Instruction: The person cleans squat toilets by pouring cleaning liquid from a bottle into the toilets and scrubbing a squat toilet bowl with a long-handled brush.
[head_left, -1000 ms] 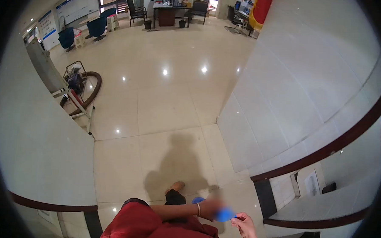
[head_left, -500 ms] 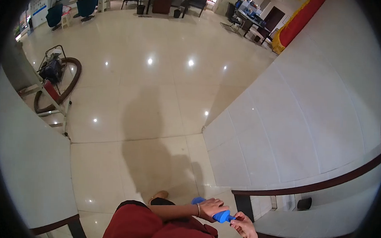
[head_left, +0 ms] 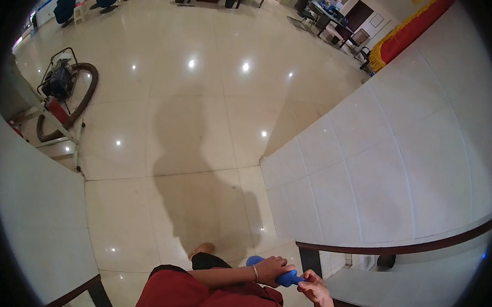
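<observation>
A blue bottle-like object (head_left: 289, 278) with a wide body and a narrow end lies across my hands at the lower middle. My left hand (head_left: 274, 269), with a bracelet at its wrist, wraps over the body from above. The rounded far end sticks out to the left of that hand. At the narrow end my right hand (head_left: 315, 290) has its fingers closed in a pinch. The exact kind of the object cannot be made out. My red garment (head_left: 212, 294) and one shoe (head_left: 202, 250) show beside it.
A white tiled wall (head_left: 366, 175) rises on the right, above a dark-framed opening (head_left: 395, 250). A pale panel (head_left: 38, 199) stands at left. Beyond it are a ladder-like frame (head_left: 60, 126) and a machine (head_left: 58, 79) with a thick brown hose (head_left: 93, 89). Desks and chairs stand far back.
The view has tilted down and shifted slightly, so the far furniture sits higher. My hands keep their hold on the blue object, with only slight movement of the right fingers.
</observation>
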A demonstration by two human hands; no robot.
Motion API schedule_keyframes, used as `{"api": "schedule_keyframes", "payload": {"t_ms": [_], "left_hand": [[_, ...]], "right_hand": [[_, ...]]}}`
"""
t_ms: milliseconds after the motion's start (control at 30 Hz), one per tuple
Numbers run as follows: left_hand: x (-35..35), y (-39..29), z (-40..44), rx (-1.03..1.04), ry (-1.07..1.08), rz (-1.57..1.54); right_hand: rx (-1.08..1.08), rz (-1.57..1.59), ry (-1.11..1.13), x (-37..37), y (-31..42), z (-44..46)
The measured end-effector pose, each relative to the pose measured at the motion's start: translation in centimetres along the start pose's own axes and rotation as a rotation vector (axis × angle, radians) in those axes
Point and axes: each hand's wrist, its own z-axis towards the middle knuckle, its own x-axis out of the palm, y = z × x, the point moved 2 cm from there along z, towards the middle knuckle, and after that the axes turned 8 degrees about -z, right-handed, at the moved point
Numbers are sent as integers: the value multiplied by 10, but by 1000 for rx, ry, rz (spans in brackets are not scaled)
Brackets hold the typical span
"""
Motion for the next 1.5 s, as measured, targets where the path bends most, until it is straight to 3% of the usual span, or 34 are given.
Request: {"api": "schedule_keyframes", "payload": {"t_ms": [33, 133, 233, 300, 367, 433, 500, 567, 600, 633, 700, 733, 800, 867, 900, 933, 967, 1067, 1167, 1367, 1500], "left_hand": [[-1, 1, 0, 1, -1, -5], [-2, 3, -1, -16, -18, -1], [1, 9, 0, -47, -11, -1], [-4, 7, -2, -99, 4, 99], [-6, 7, -3, -117, 33, 155], [-9, 7, -3, -134, 63, 218], [-13, 8, -2, -167, 48, 248], [-13, 11, -1, -134, 5, 268], [-16, 10, 0, -114, -88, 266], [-20, 8, 0, -93, -175, 260], [-32, 2, 4, 31, -222, 175], [-36, 0, 9, -88, -60, 196], [-21, 17, 9, -364, 45, 242], [-31, 4, 10, -288, -8, 199], [-28, -1, 15, -240, 70, 198], [-28, -4, 23, -235, -6, 157], [-24, -10, 31, -240, -90, 117], [-3, -25, 63, -159, -17, 86], [37, -47, 92, -118, 83, -69], [152, -92, 147, -8, 341, -360], [246, -115, 191, 19, 354, -579]], "right_hand": [[2, -1, -4, -14, -8, 7], [-174, -428, -9, -48, -28, 27], [-194, -445, -35, -36, -16, 26], [-98, -230, -119, 5, 11, 11], [-169, -316, -176, 4, 1, 15], [-350, -692, -288, 1, -12, 20], [-424, -761, -328, 10, -10, 19], [-716, -1285, -503, 38, 10, 7], [-691, -1281, -519, 45, 11, 6], [-797, -1378, -534, 48, 9, 5], [-841, -1340, -532, 60, 10, 0], [-758, -1370, -577, 72, 17, -8], [-669, -1327, -635, 79, 31, -27], [-638, -1216, -735, 66, 22, -44], [-663, -1087, -698, 58, 15, -47], [-707, -965, -651, 46, 8, -48], [-696, -929, -706, 32, -3, -52], [-678, -894, -868, -1, -30, -55], [-489, -731, -874, -40, -66, -66], [-566, -710, -1001, -123, -107, -108], [-600, -520, -898, -210, -127, -139]]}}
